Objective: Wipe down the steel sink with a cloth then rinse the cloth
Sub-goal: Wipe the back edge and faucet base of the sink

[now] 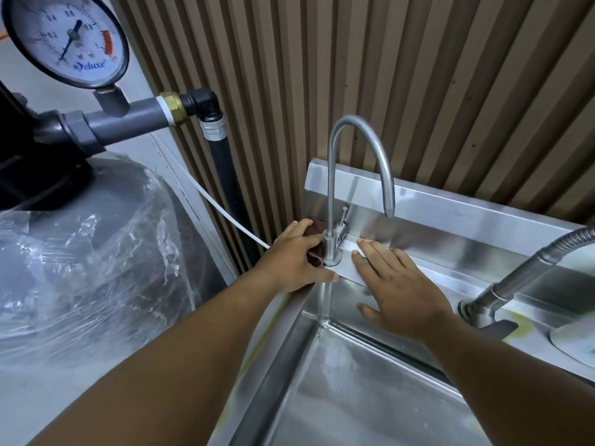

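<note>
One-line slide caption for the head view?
Left hand holds brown cloth beside the gooseneck faucet base; right hand rests flat on the steel sink ledge.

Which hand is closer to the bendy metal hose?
Right. The right hand lies flat on the sink ledge, left of the bendy hose; the left hand is farther left, past the curved tap, holding the brown cloth.

Both bare forearms reach forward from the lower edge, converging slightly. The left hand (294,257) lies palm down, its fingers curled over a cloth (317,228) and its thumb stretched out to the right. The right hand (401,296) lies flat, palm down, with 4 fingers straight and slightly spread and the thumb out to the left.
</note>
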The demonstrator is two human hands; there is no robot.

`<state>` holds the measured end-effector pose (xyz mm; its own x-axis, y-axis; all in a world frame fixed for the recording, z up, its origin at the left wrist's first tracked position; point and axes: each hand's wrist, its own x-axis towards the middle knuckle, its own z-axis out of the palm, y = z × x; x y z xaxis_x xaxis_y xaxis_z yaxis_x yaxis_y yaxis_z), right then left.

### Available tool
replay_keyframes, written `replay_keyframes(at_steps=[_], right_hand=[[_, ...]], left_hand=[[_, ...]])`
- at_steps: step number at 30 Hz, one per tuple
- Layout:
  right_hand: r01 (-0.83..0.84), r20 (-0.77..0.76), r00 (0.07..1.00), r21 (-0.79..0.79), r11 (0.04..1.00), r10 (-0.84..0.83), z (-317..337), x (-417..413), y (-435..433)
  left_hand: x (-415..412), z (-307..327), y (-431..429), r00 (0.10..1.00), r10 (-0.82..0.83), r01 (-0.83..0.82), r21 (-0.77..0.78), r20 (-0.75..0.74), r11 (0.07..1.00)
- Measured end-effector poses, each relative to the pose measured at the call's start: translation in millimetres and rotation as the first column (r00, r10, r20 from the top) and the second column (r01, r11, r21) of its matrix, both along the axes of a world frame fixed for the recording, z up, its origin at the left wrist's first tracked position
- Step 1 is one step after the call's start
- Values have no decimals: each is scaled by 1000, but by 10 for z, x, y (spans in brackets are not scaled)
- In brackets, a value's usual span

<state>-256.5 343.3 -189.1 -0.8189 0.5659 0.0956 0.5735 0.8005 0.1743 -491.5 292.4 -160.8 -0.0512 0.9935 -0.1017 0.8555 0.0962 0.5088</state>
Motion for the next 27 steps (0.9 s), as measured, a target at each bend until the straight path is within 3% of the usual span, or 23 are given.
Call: replay_keyframes(at_steps=[5, 10, 14, 18, 27], right_hand=[[-5, -10, 1000, -3, 1000, 5, 0, 4, 1], [-3, -8, 1000, -6, 1000, 3, 4, 6, 5], [0, -4, 1000, -6, 1000, 0, 10, 5, -4], [3, -7, 1000, -16, 1000, -3, 13, 10, -15], [1, -32, 999, 4, 1000, -1, -9, 21, -13]], left_hand=[[40, -29, -74, 994, -3, 8, 42, -108, 999], [106, 19, -424, 992, 33, -26, 57, -121, 998], [210, 5, -815, 965, 47, -28, 79, -259, 996], [391, 55, -1156, 930, 29, -30, 1, -367, 1000], [432, 91, -342, 890, 5, -91, -166, -455, 982]])
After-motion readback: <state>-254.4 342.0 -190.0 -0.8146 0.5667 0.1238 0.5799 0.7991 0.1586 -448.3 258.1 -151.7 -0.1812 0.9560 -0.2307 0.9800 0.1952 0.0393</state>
